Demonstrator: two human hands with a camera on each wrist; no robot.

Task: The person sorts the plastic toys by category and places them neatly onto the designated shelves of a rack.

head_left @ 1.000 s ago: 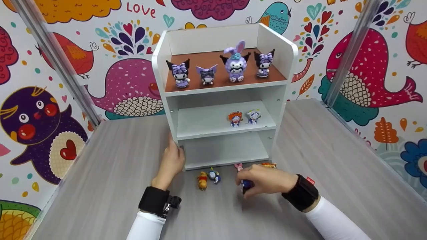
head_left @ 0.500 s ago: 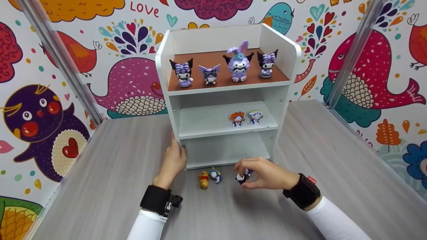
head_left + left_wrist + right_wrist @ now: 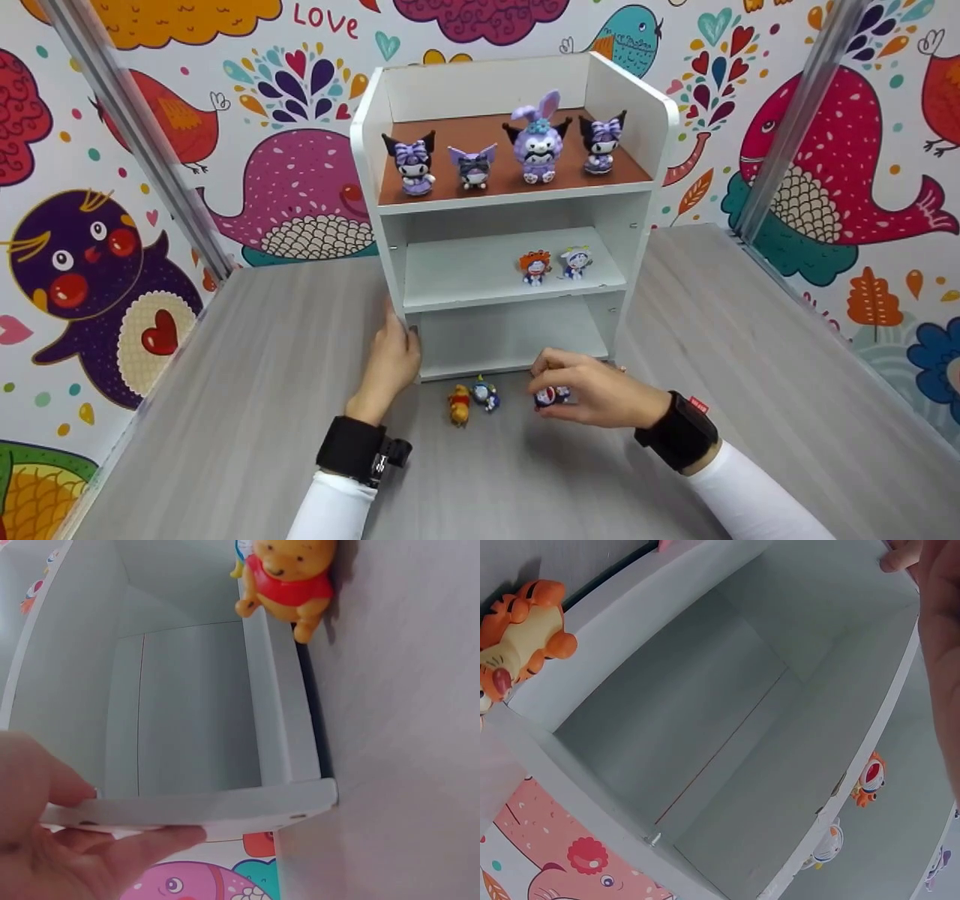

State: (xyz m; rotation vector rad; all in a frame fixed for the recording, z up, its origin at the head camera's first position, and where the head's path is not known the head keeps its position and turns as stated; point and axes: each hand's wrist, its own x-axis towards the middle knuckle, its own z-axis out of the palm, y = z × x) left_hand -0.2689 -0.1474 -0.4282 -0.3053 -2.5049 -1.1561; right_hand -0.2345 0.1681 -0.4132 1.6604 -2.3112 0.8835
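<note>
My left hand [image 3: 390,364] grips the left side panel of a white three-level toy shelf [image 3: 510,337]. In the left wrist view the thumb lies on the panel's inner side and the fingers reach along its outer side. My right hand [image 3: 596,390] pinches a small blue-and-white Doraemon figurine [image 3: 547,397] in front of the bottom level, its open red mouth showing and much of it hidden by the fingers. To its left on the table lie a Winnie the Pooh figurine [image 3: 459,407] and another blue-and-white figurine [image 3: 486,394].
A Tigger figurine [image 3: 529,637] lies by the shelf's front right corner. The middle level holds an orange-hooded figurine [image 3: 535,268] and a white-hooded figurine [image 3: 576,264]. Several purple figurines, including a tall rabbit-eared one [image 3: 537,150], stand on the brown top level.
My right hand reached down over the dark blue figurine, took it between thumb and fingers and turned it so its red mouth shows. The left hand keeps its grip on the shelf.
</note>
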